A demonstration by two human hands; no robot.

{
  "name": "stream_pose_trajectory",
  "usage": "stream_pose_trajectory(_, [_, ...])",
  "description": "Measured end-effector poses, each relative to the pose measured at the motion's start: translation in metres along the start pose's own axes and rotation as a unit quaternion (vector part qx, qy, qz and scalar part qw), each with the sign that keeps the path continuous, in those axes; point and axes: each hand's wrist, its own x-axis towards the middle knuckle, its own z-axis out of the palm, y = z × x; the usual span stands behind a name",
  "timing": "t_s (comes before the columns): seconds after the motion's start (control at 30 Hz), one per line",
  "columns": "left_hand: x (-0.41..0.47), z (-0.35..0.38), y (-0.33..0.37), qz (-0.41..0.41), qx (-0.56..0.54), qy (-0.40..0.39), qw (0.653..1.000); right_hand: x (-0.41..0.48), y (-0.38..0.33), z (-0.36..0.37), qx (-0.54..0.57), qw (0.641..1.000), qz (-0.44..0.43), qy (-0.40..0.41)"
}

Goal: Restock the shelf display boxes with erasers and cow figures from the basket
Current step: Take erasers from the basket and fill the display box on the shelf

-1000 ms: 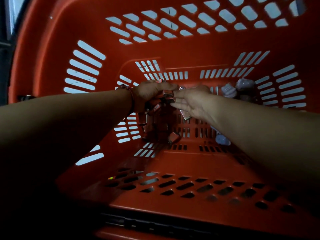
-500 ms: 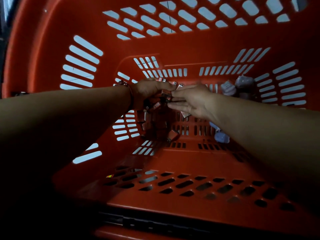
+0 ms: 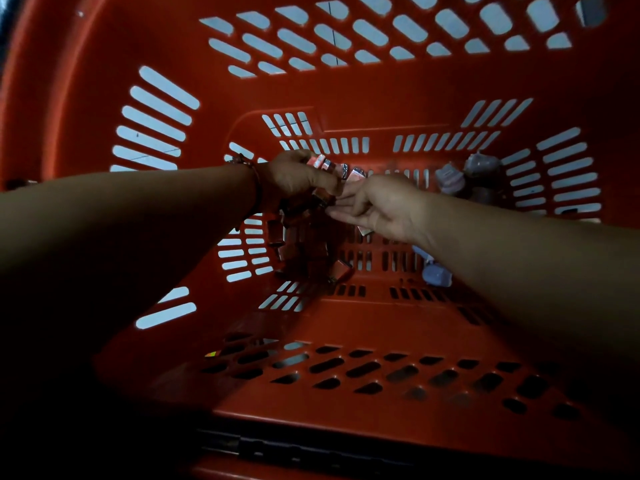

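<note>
Left hand (image 3: 298,180) gripping several erasers (image 3: 325,165), right hand (image 3: 384,207) at its four o'clock, fingers reaching them, grip unclear, cow figures (image 3: 450,180) at two o'clock in basket (image 3: 381,98)

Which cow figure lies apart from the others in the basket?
The cow figure on the basket floor beside the right forearm, toward the camera; the other two sit together in the far right corner.

Our red slotted basket (image 3: 415,98) has small red-wrapped erasers (image 3: 304,251) heaped loose on its floor around 8 o'clock, a few more bunched in our left hand (image 3: 294,178), and pale cow figures (image 3: 450,178) lying at 2 and 4 o'clock.
</note>
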Motion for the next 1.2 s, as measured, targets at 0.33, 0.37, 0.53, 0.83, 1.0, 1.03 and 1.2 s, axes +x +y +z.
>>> stream_pose_trajectory(0.33, [-0.03, 0.01, 0.026, 0.008, -0.02, 0.001, 1.0, -0.019, -0.049, -0.009, -0.376, 0.923, -0.042, 0.077])
stream_pose_trajectory(0.37, [-0.035, 0.009, 0.03, 0.016, -0.025, -0.005, 1.0, -0.026, -0.057, -0.008, -0.415, 0.905, -0.049, 0.083])
stream_pose_trajectory(0.53, [-0.075, 0.011, 0.059, 0.056, -0.032, 0.001, 0.998, -0.075, -0.091, 0.001, -0.492, 0.856, -0.104, 0.12])
stream_pose_trajectory(0.83, [-0.206, 0.05, 0.142, 0.18, -0.112, 0.021, 0.977, -0.241, -0.079, 0.024, -0.422, 0.868, -0.239, 0.105])
stream_pose_trajectory(1.0, [-0.313, 0.074, 0.182, 0.251, -0.219, -0.037, 0.942, -0.373, -0.049, 0.027, -0.243, 0.89, -0.374, 0.092])
stream_pose_trajectory(1.03, [-0.334, 0.08, 0.189, 0.273, -0.241, -0.036, 0.93, -0.398, -0.04, 0.028, -0.233, 0.875, -0.411, 0.105])
stream_pose_trajectory(1.2, [-0.428, 0.121, 0.222, 0.335, -0.351, -0.04, 0.874, -0.493, -0.005, 0.027, -0.215, 0.772, -0.575, 0.165])
